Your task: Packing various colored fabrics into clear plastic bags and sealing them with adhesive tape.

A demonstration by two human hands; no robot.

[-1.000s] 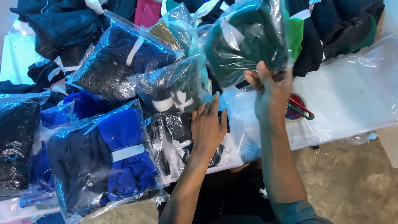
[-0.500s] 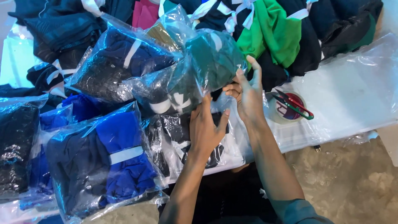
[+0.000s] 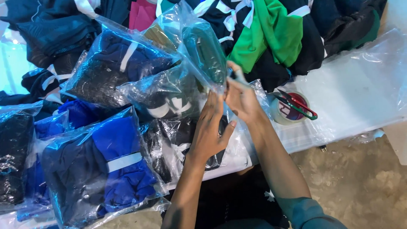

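Clear plastic already wrapped the dark green garment bag [image 3: 205, 53] that both my left hand [image 3: 210, 129] and right hand [image 3: 241, 97] pinched shut-fingered at its lower edge above the table [image 3: 356, 97], several filled bags [image 3: 110, 169] lying stacked, loose clothes [image 3: 271, 34] unbagged.

The bagged dark green garment [image 3: 203, 51], raised high to the right a second ago, has swung left and tipped on edge above the other packed bags. The right hand [image 3: 241, 98] has dropped with it, its fingers [image 3: 235, 72] now pinching the bag's lower edge, and the left hand [image 3: 210, 131] has risen until its fingers meet that edge just beside them.
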